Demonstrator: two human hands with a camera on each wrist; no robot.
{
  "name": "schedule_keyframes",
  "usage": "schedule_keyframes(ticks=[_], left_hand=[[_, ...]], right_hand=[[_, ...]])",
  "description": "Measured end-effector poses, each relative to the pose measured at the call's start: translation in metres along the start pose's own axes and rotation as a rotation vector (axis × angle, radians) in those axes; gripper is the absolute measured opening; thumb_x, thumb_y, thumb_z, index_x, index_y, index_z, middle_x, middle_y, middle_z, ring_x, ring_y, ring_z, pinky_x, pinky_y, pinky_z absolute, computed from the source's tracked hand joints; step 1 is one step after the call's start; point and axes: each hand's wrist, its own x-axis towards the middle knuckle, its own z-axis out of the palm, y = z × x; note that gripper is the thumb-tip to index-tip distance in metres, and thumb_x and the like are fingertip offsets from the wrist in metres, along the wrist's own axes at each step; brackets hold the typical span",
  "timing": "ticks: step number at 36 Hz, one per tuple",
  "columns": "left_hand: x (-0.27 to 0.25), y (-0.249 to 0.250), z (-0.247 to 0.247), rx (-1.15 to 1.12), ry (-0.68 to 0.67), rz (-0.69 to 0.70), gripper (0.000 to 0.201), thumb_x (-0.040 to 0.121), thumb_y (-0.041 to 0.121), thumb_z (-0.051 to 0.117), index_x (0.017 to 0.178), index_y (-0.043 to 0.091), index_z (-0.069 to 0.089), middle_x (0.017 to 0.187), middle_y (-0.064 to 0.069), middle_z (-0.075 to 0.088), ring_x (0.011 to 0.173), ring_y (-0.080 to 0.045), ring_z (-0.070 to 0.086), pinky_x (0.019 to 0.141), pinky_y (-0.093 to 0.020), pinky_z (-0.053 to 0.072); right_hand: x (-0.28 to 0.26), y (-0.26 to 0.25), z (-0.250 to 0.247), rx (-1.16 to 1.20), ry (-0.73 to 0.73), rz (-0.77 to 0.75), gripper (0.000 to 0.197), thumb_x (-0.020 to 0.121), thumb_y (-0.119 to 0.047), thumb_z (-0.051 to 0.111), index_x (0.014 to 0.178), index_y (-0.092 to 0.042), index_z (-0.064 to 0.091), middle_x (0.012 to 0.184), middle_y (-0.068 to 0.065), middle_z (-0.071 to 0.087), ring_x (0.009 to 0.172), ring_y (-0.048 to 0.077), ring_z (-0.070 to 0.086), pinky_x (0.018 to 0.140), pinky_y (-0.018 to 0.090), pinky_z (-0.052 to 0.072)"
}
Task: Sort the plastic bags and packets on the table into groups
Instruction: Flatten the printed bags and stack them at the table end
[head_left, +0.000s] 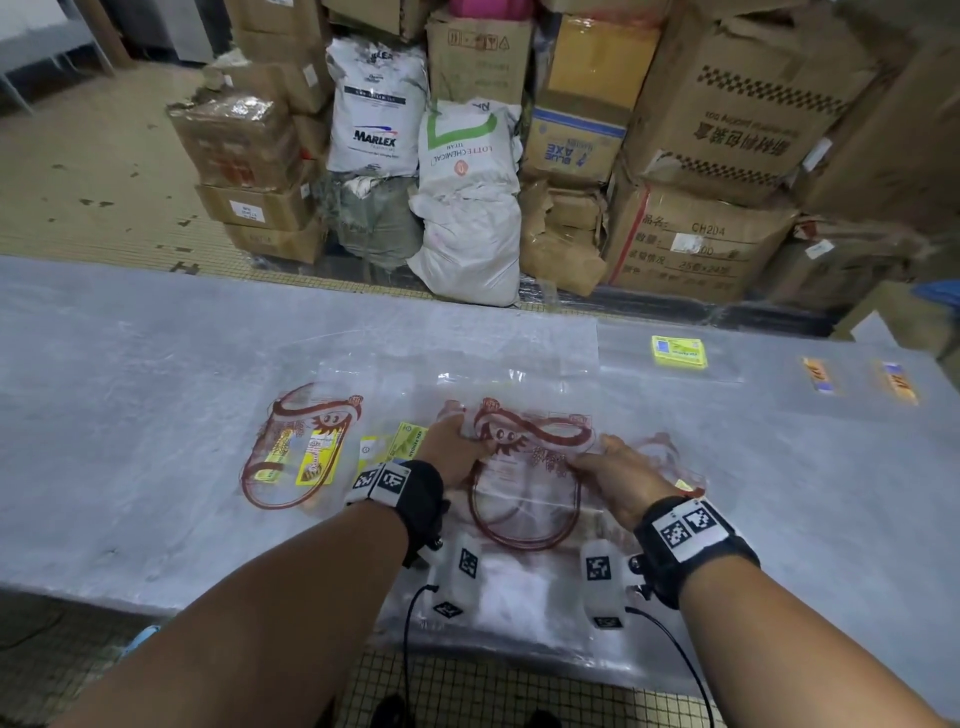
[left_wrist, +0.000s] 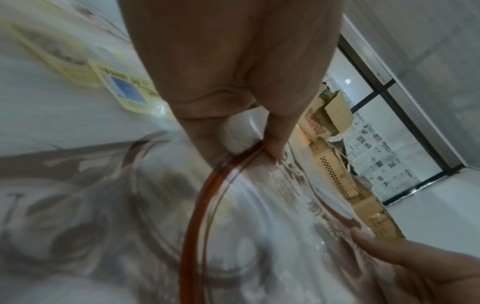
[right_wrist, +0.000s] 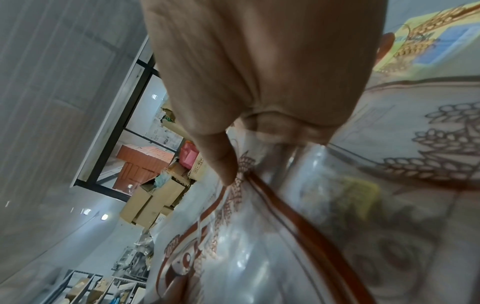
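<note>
- Clear bag (head_left: 524, 467) with red-brown print: lifted just above bench (head_left: 130, 415), near front edge, between both hands.
- Left hand (head_left: 457, 452): fingers pinching bag's left edge.
- Right hand (head_left: 623, 480): fingers pinching right edge.
- Matching printed bag (head_left: 298, 447) flat to the left; yellow-labelled packet (head_left: 675, 352) farther right.

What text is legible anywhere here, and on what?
"MARLEX": white sack
"LOTTE CHEMICAL", upside down: white sack with green mark
"BLUE AXE", upside down: blue-printed carton
"CH204": brown carton
"ANITA": carton
Yellow labels and red-printed bags on the table: too blurred.
</note>
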Motion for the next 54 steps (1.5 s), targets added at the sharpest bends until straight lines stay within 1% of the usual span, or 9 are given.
schedule_keyframes(ticks=[9,14,17,22,25,38,42,47,54], left_hand=[[0.010,0.001,-0.005,0.004,-0.015,-0.085,0.030,0.089,0.016,0.069,0.114,0.001,0.061,0.108,-0.012,0.069,0.100,-0.025,0.063,0.082,-0.030,0.050],[0.015,-0.003,-0.005,0.057,-0.005,-0.088,0.026,0.092,0.010,0.062,0.117,0.003,0.060,0.098,-0.007,0.062,0.087,-0.018,0.056,0.060,-0.016,0.042],[0.019,-0.006,-0.007,0.009,-0.005,-0.122,0.031,0.092,0.002,0.060,0.124,0.002,0.056,0.099,-0.009,0.060,0.070,-0.010,0.057,0.048,-0.010,0.043],[0.019,-0.006,-0.016,0.040,0.025,-0.155,0.066,0.094,0.012,0.064,0.151,0.003,0.031,0.146,-0.013,0.046,0.123,-0.024,0.052,0.085,-0.024,0.043],[0.025,-0.011,-0.015,0.050,0.014,-0.177,0.065,0.093,0.016,0.066,0.148,0.000,0.035,0.146,-0.016,0.046,0.126,-0.032,0.051,0.087,-0.028,0.043],[0.021,-0.002,0.004,0.067,-0.050,-0.097,0.049,0.092,0.015,0.065,0.132,0.000,0.041,0.117,-0.020,0.061,0.098,-0.030,0.062,0.068,-0.028,0.046],[0.020,0.000,0.008,-0.001,-0.100,-0.088,0.021,0.093,0.006,0.063,0.100,0.007,0.043,0.119,-0.026,0.055,0.076,-0.025,0.063,0.055,-0.020,0.049],[0.014,0.004,0.017,-0.217,-0.155,-0.171,0.024,0.093,-0.003,0.060,0.083,0.006,0.040,0.076,-0.012,0.055,0.061,-0.021,0.054,0.064,-0.036,0.053],[0.012,0.007,0.024,-0.215,-0.192,-0.145,0.017,0.090,0.011,0.069,0.101,0.004,0.059,0.103,-0.014,0.071,0.095,-0.032,0.068,0.087,-0.046,0.057]], right_hand=[[0.010,0.003,-0.008,-0.177,0.236,-0.036,0.007,0.091,-0.004,0.058,0.092,-0.007,0.063,0.077,0.009,0.066,0.064,0.022,0.059,0.057,0.027,0.048],[0.010,0.015,-0.036,-0.555,0.549,-0.081,0.009,0.088,-0.023,0.065,0.092,-0.015,0.063,0.096,0.008,0.064,0.094,0.028,0.062,0.078,0.025,0.042],[0.004,0.019,-0.052,-0.862,0.628,0.100,0.052,0.086,-0.040,0.064,0.127,-0.011,0.051,0.128,0.018,0.053,0.121,0.036,0.048,0.102,0.038,0.041],[0.002,0.025,-0.060,-0.987,0.592,0.251,0.086,0.086,-0.065,0.055,0.141,-0.002,0.037,0.143,0.022,0.040,0.130,0.037,0.040,0.108,0.040,0.036],[0.003,0.027,-0.056,-1.021,0.565,0.247,0.087,0.087,-0.067,0.051,0.143,-0.002,0.038,0.147,0.022,0.038,0.131,0.037,0.040,0.107,0.040,0.038],[0.004,0.029,-0.052,-0.907,0.538,0.241,0.050,0.091,-0.039,0.057,0.131,-0.010,0.051,0.136,0.021,0.050,0.124,0.038,0.042,0.098,0.042,0.041],[0.004,0.033,-0.052,-0.778,0.523,0.121,0.029,0.086,-0.035,0.063,0.109,-0.018,0.061,0.109,0.013,0.067,0.105,0.034,0.059,0.091,0.037,0.051],[0.001,0.033,-0.044,-0.418,0.482,-0.089,0.024,0.079,-0.023,0.077,0.080,-0.018,0.054,0.082,0.007,0.067,0.074,0.025,0.063,0.070,0.037,0.055],[-0.009,0.010,-0.042,0.001,0.336,-0.130,0.022,0.086,-0.007,0.072,0.084,-0.021,0.056,0.079,0.005,0.070,0.070,0.017,0.065,0.059,0.023,0.054]])
